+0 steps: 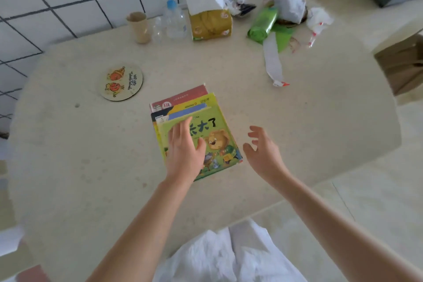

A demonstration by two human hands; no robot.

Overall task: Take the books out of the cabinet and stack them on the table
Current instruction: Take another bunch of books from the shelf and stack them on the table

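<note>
Both bare forearms reach forward from the near edge. The left hand (185, 151) lies flat, fingers straight; the right hand (263, 151) hovers apart, fingers loosely spread.

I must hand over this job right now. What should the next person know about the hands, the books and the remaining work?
Left hand: open, fingers flat on the top book, the green one with a lion on its cover.
Right hand: open, beside the stack and apart from it, holding nothing.
Books: a stack in the middle of the table, edges not aligned; a red cover and a yellow one show beneath the green.
Done: several books are stacked.
Left: the cabinet is out of view, so check it for more books, then square the stack.
</note>
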